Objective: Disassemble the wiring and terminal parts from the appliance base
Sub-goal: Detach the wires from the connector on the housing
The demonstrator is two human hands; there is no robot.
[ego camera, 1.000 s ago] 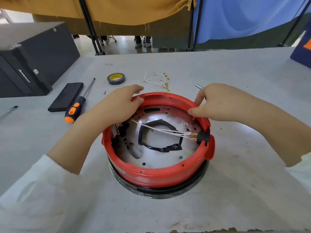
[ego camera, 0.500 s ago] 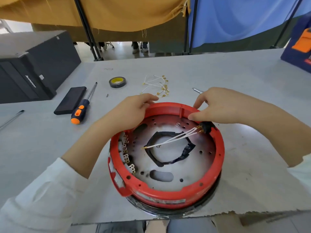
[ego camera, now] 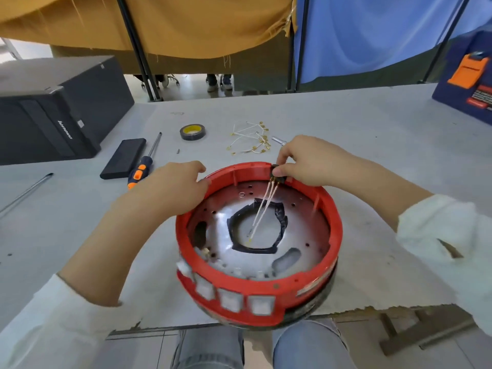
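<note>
Right hand (ego camera: 308, 161) pinching black terminal block (ego camera: 278, 177) at far rim of red appliance base (ego camera: 266, 288); left hand (ego camera: 175, 187) curled over far-left rim, steadying. Base at near edge of bench (ego camera: 372, 134), front overhanging slightly above the knees. Three white leads (ego camera: 262, 211) running from block down toward taped central opening, free ends loose over metal plate.

Probable risks:
- Block still seated in rim slot; a sharp pull likely to snap the plastic or tear leads from their crimps.
- Base near bench edge; upward force with a weak left-hand hold may tip or slide it off.
- Loose lead ends may snag on tape or plate holes.

Removed wire pieces (ego camera: 251, 139), tape roll (ego camera: 193, 132) and screwdriver (ego camera: 141, 169) beyond base.
</note>
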